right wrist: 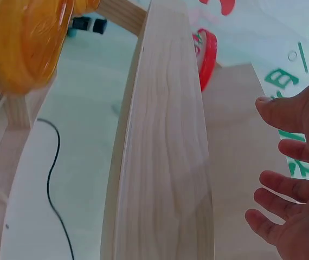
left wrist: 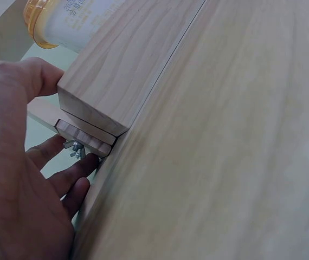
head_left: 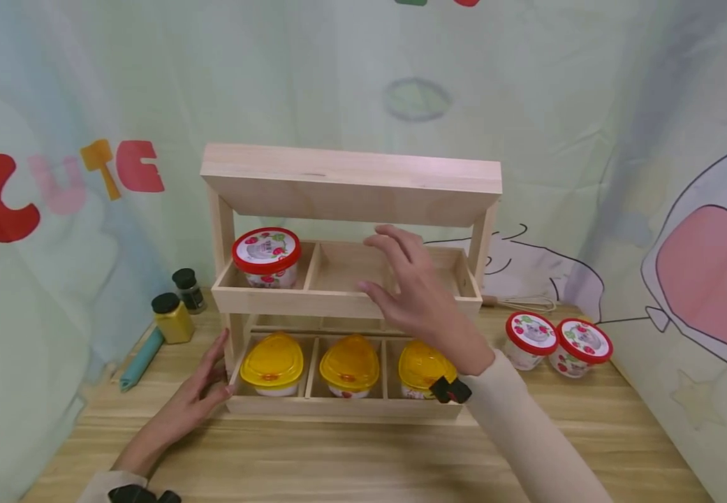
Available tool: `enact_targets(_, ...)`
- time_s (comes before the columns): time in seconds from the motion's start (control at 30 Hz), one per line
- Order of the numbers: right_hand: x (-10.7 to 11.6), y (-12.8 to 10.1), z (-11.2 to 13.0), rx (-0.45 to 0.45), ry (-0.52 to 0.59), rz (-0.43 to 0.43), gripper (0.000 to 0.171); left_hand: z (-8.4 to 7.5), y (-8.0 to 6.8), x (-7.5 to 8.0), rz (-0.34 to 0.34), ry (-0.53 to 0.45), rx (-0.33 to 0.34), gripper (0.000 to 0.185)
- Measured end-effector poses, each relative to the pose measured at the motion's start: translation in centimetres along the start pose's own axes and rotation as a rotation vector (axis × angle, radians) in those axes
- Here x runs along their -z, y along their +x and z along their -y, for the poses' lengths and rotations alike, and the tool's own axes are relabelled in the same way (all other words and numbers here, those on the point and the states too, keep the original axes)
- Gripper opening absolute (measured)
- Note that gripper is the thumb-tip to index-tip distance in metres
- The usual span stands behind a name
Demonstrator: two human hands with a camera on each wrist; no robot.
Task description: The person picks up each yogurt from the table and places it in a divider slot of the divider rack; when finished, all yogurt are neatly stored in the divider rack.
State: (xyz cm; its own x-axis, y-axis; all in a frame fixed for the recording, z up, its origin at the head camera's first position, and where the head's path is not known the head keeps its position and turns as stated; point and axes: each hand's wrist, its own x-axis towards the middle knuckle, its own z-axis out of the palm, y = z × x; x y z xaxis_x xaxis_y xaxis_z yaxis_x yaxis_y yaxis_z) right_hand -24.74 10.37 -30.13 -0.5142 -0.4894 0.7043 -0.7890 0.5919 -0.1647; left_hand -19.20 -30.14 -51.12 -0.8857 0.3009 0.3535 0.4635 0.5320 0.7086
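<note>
A two-tier wooden shelf [head_left: 313, 302] with a slanted top board stands in the middle. My left hand [head_left: 193, 395] holds its lower left front corner, with the thumb at the front edge and the fingers along the side by a wing nut [left wrist: 77, 149]. Over the upper tray, my right hand [head_left: 422, 290] is spread with nothing in it, covering part of the middle and right compartments. A red-lidded tub [head_left: 269, 253] sits in the upper left compartment. Below, three yellow-lidded tubs [head_left: 350, 363] fill separate compartments, the right one partly behind my wrist.
Two more red-lidded tubs [head_left: 529, 335] stand on the table to the right, with a whisk [head_left: 529, 303] behind them. Left of the shelf are a yellow jar [head_left: 174, 325], a dark-capped shaker [head_left: 188, 290] and a teal rolled item [head_left: 142, 360]. Printed curtains surround the table.
</note>
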Motion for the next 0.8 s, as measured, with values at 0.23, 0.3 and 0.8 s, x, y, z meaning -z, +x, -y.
enact_targets(0.23,1.9,-2.9,-1.5,-0.088,-0.042,-0.059,0.059,0.0,-0.1,0.0,-0.012,-0.008,-0.021,0.098)
enact_targets(0.3,2.4,-3.7,-2.0,-0.109,-0.041,-0.072,0.06,0.0,0.0,0.0,-0.011,-0.008,-0.02,0.099)
enact_targets(0.8,5.6,-9.7,-6.2,-0.271,-0.11,-0.1,0.061,0.2,0.2,-0.1,0.001,-0.014,-0.006,0.099)
